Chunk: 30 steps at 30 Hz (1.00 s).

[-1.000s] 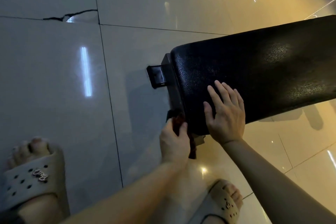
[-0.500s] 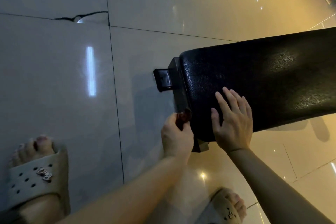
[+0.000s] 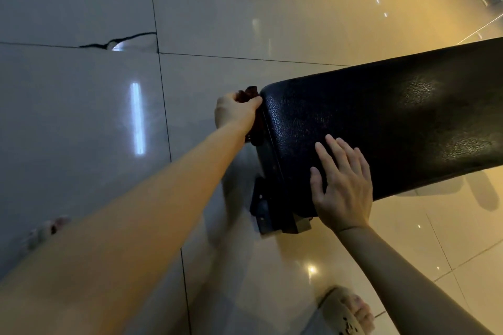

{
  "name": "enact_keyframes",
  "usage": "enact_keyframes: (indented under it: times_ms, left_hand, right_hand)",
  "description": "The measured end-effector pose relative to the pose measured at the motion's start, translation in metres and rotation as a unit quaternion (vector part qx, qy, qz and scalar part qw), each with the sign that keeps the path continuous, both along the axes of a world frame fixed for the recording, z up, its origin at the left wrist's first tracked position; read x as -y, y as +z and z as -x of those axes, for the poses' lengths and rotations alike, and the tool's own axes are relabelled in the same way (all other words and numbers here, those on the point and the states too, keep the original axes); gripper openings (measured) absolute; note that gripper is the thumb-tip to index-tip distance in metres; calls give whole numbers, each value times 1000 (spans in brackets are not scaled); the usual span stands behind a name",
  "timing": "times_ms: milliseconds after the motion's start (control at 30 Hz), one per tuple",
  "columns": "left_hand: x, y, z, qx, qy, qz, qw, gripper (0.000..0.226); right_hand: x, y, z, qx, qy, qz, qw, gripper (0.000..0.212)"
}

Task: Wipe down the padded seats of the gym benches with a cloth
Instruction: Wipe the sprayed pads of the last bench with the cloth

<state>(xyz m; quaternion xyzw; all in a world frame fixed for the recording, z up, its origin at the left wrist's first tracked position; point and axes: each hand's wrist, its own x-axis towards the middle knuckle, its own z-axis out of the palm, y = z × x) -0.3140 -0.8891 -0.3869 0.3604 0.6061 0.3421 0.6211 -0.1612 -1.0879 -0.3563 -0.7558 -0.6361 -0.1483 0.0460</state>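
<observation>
- At the far left we see glossy grey floor tiles (image 3: 81, 117), with a dark crack (image 3: 119, 42) in the grout line at about 10 o'clock from the frame's centre.
- Our left hand (image 3: 235, 114) reaches in from 7 o'clock. Its fingers are curled tight round a bunched dark reddish cloth (image 3: 249, 94), and the thumb tip is pressed against the rounded corner of the pad.
- The cloth sits at the narrow end of the bench. One tuft pokes out above the knuckles at 12 o'clock, and the rest trails from under the palm toward 6 o'clock, so its long axis lies along the pad's end face. It is on the thumb side of the fingers, between the hand and the pad.
- The black textured bench pad (image 3: 381, 130) has its long axis running from 9 o'clock out toward between 2 and 3 o'clock, and it leaves the frame on the right. Its near end points at our left hand.
- A dark metal bracket (image 3: 268, 212) shows under the pad's near corner, at 6 o'clock from the cloth.
- Our right hand (image 3: 343, 185) lies flat on the pad's top near its lower edge. The fingers are straight and slightly spread, pointing to 11 o'clock, and they hold nothing. It is well apart from the cloth.
- A pale sandal (image 3: 345, 313) on our right foot stands at 5 o'clock.
</observation>
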Motion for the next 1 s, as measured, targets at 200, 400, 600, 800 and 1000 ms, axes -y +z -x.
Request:
enact_keyframes:
  times_ms: [200, 400, 600, 800, 1000]
  left_hand:
    - [29, 4, -5, -159, -85, -142, 973, 28]
    - [62, -2, 0, -112, -73, -157, 979, 20]
    - [91, -3, 11, -62, -118, -155, 979, 11]
    - [132, -5, 16, -32, -137, -144, 979, 12]
    - [157, -4, 16, -26, -127, -143, 981, 12]
  right_hand:
    - [-1, -2, 1, 9, -4, -2, 1000, 51]
    - [-2, -1, 2, 11, -5, -6, 1000, 51]
    - [-1, -1, 3, 18, -9, -3, 1000, 51]
    - [-1, -1, 4, 18, -9, -10, 1000, 51]
    - [-1, -1, 3, 16, -8, -13, 1000, 51]
